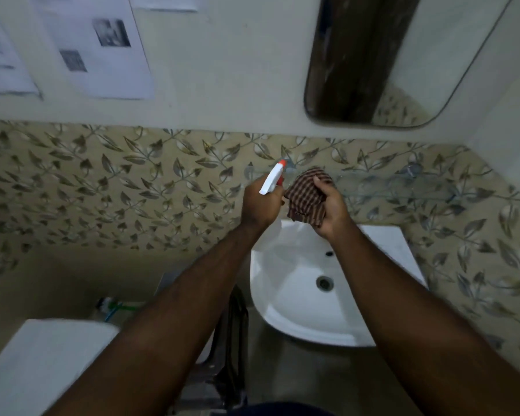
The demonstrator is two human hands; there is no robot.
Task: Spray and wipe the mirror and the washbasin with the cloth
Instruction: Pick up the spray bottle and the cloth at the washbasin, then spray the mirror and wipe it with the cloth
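Above the washbasin's (282, 324) back rim, the left hand (260, 207) grips a spray bottle (272, 179) by its neck, likely light and rigid. The right hand (332, 210) clutches the checked cloth (305, 198), soft and best bunched in the palm. Higher above the washbasin hangs the mirror (373, 58); a glass shelf's (388, 185) edge juts between, with open room otherwise.

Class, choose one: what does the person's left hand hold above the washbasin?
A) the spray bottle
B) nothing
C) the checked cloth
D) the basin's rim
A: the left hand grips the spray bottle, while the right hand holds the checked cloth.
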